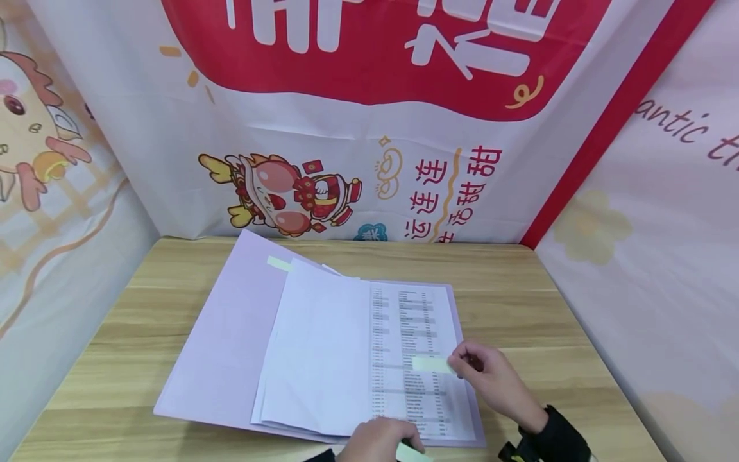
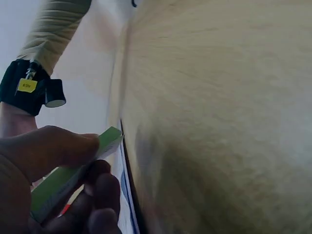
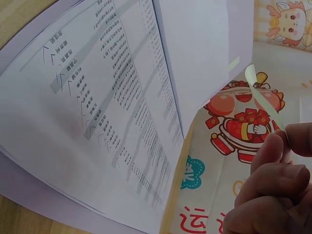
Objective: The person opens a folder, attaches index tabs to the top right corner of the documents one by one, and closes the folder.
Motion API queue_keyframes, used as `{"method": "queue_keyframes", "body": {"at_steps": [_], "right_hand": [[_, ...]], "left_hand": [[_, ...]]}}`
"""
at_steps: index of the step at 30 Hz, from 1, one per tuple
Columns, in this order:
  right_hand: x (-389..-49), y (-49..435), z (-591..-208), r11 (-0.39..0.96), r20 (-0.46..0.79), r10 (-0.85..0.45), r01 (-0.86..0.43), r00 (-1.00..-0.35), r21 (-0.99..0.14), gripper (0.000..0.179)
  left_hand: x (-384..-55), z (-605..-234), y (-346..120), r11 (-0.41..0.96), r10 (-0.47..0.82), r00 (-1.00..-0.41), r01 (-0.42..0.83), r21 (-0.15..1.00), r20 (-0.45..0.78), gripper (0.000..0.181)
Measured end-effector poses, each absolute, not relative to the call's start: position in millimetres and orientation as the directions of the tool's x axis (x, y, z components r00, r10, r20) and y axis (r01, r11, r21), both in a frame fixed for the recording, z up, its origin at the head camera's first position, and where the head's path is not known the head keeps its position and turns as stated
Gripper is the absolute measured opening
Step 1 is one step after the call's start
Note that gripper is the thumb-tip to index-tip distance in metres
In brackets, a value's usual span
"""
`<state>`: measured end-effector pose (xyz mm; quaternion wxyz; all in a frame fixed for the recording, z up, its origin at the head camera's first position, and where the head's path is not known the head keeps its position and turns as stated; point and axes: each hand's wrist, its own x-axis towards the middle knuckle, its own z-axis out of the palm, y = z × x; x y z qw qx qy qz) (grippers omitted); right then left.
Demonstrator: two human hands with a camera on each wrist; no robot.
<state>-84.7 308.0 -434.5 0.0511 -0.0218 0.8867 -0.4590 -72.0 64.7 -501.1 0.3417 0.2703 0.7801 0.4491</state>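
A pale purple folder lies spread on the table, with papers inside. Its left-hand page is blank, and the printed list on the right has grey-shaded rows. My right hand pinches one end of a pale green sticky note strip over that list; the strip curls up freely in the right wrist view. At the folder's lower edge, my left hand grips a thin pad of green sticky notes between thumb and fingers.
Another pale green sticky note sticks out at the top of the blank page, over the purple cover. The wooden table ends at a printed cloth backdrop, with cloth sides to the left and right.
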Motion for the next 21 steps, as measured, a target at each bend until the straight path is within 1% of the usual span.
{"method": "queue_keyframes", "body": {"at_steps": [6,8,12,15,18,21], "right_hand": [[-84,307,-436,0.584,-0.088,-0.081,0.024,-0.993,-0.811,0.015],[-84,307,-436,0.583,-0.091,-0.080,0.027,-0.993,-0.812,0.015],[-84,307,-439,0.579,-0.100,-0.081,0.035,-0.992,-0.814,0.015],[-84,307,-440,0.575,-0.107,-0.080,0.042,-0.991,-0.817,0.014],[-85,308,-442,0.578,-0.114,-0.072,0.052,-0.991,-0.815,0.013],[-86,308,-442,0.584,-0.131,-0.057,0.073,-0.990,-0.809,0.013]], "left_hand": [[-71,-508,71,0.653,0.692,-0.612,0.305,0.693,-0.382,0.007],[-71,-510,73,0.674,0.697,-0.607,0.374,0.637,-0.381,0.008],[-68,-513,73,0.662,0.721,-0.609,0.465,0.588,-0.331,0.017],[-66,-515,73,0.657,0.724,-0.623,0.491,0.572,-0.298,0.022],[-65,-516,74,0.668,0.714,-0.632,0.487,0.563,-0.301,0.022],[-65,-515,76,0.680,0.705,-0.633,0.477,0.557,-0.319,0.019]]}}
